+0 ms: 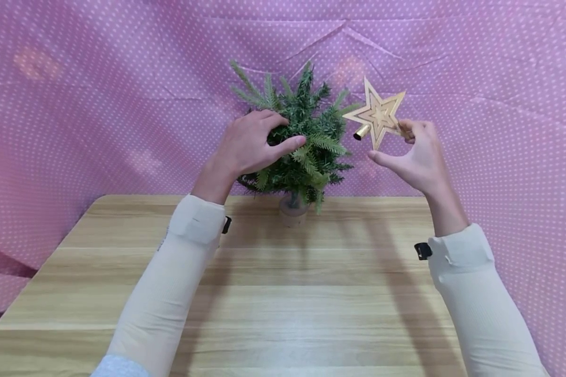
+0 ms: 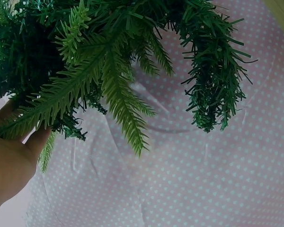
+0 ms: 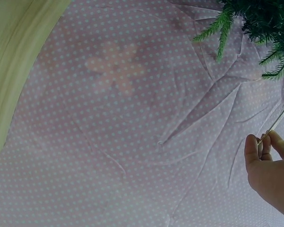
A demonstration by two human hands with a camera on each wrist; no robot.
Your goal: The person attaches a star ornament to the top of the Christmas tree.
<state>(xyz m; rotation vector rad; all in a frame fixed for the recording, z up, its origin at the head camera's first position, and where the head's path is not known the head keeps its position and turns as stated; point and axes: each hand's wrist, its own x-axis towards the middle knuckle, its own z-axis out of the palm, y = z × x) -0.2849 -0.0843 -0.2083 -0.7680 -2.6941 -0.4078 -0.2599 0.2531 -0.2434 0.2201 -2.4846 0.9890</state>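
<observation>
Tree [image 1: 322,125] between left hand [image 1: 249,141] and star [image 1: 378,114]; gap beneath star; depth behind tree hard to judge.

Cream sleeves [image 1: 155,298] end in thick cuffs [image 1: 198,217] with small black attachments [image 1: 423,251], pale grey cloth [image 1: 120,367] meeting the left sleeve.

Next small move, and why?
I'd probably ease the right hand leftward to bring the tube of the gold star over the tree's top. The star is held beside the tree, its tube angled down-left with no branch in it, and the left hand is at the branches, where it could likely steady them.
</observation>
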